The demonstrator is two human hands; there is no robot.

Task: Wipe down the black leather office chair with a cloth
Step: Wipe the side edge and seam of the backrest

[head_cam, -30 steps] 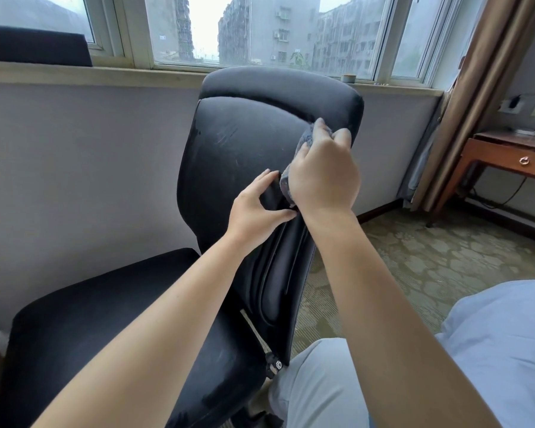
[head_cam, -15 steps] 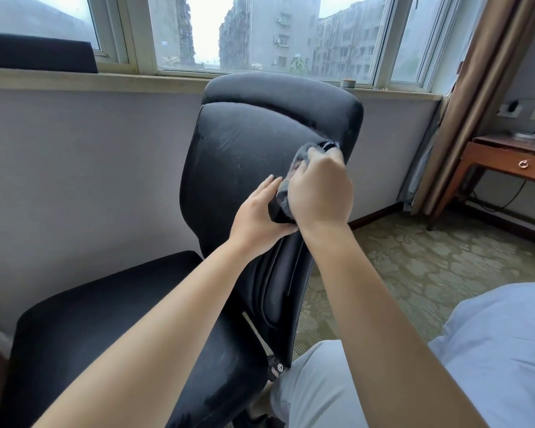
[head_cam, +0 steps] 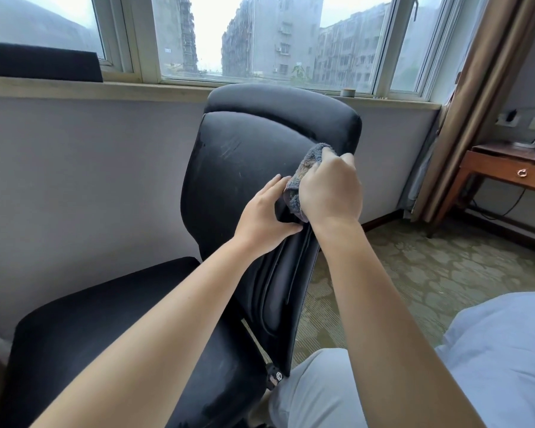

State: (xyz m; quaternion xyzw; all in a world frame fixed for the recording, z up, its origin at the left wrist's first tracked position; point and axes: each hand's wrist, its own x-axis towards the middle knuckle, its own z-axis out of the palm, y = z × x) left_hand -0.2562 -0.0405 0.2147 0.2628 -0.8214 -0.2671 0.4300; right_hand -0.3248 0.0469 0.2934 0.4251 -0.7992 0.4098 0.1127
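The grey cloth (head_cam: 303, 177) is sitting bunched against the right edge of the black chair's (head_cam: 247, 168) backrest, just below the headrest. The right hand (head_cam: 329, 188) is gripping it in a closed fist, pressing it to the leather. Just beside it, touching the cloth's lower fold, the left hand (head_cam: 264, 216) is lying flat with fingers loosely spread on the backrest. The chair is standing under the windowsill (head_cam: 105, 88), its seat reaching toward the lower left.

No legible text anywhere.
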